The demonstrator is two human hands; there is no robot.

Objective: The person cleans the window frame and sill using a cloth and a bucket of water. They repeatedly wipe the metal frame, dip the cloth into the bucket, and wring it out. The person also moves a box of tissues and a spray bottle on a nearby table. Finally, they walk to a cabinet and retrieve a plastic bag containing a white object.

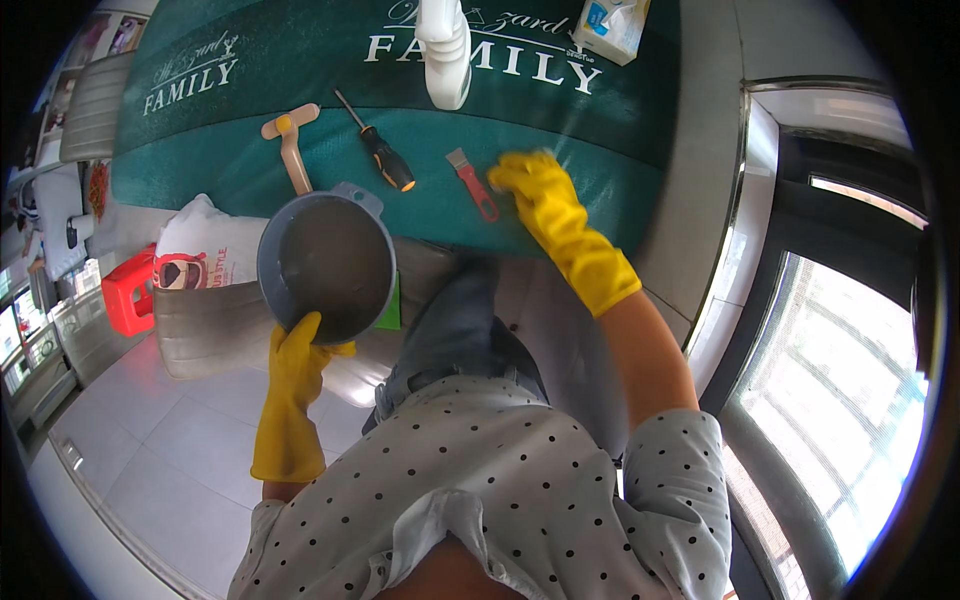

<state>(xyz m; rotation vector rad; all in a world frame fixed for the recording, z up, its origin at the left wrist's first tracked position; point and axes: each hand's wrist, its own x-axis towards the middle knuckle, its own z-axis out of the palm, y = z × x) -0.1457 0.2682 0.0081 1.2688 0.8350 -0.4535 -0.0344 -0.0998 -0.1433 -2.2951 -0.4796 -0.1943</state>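
Note:
Yellow rubber gloves cover both my hands. My left hand (pixel 296 365) grips the near rim of a grey-blue plastic basin (pixel 268 255), its thumb over the edge. Murky liquid (pixel 335 265) shows inside the basin, which is held out by the table's front edge. Over the green tablecloth (pixel 590 185), my right hand (pixel 530 180) has its fingers curled; what they hold, if anything, is hard to see. Just left of it lies a red-handled scraper (pixel 472 185). Farther left are a black-and-orange screwdriver (pixel 385 157) and a peach-coloured tool with a T-shaped head (pixel 290 150).
A tissue box (pixel 612 30) sits at the back right of the table, and a white curved object (pixel 445 60) rises at the back middle. A white bag (pixel 205 245) rests on a grey bench (pixel 205 330), with a red stool (pixel 128 292) beside it. Right is a window (pixel 830 400).

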